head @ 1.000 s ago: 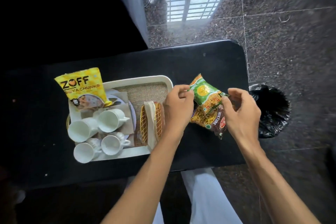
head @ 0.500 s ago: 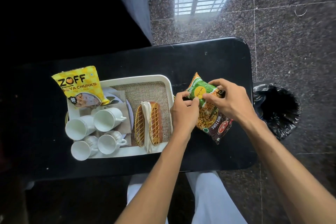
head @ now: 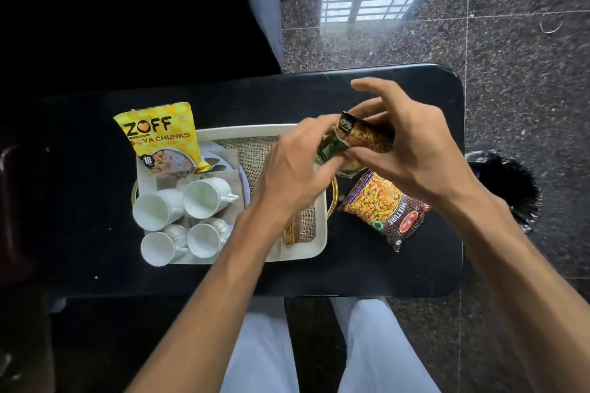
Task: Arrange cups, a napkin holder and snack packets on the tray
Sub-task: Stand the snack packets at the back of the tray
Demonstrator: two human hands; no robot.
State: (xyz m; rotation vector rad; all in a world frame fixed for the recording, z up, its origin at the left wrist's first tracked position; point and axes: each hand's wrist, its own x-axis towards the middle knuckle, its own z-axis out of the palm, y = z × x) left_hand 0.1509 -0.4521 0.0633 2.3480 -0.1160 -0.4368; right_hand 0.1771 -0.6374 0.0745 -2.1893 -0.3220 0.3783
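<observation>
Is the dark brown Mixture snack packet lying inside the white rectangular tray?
No, the dark brown Mixture snack packet lies flat on the black table, outside the right rim of the white rectangular tray.

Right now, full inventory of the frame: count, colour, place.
tray: 1, cream, on the table.
cups: 4, white, on their sides at the tray's left end.
soya chunks packet: 1, yellow, over the tray's far left corner.
napkin holder: 1, golden, on the tray, mostly behind the left forearm.
mixture packet: 1, brown and orange, on the table right of the tray.
green packet: 1, green and orange, held above the tray's right edge.
table: 1, black.
bin bag: 1, black, on the floor beside the table.
hands: left hand and right hand, both gripping the green packet.
</observation>
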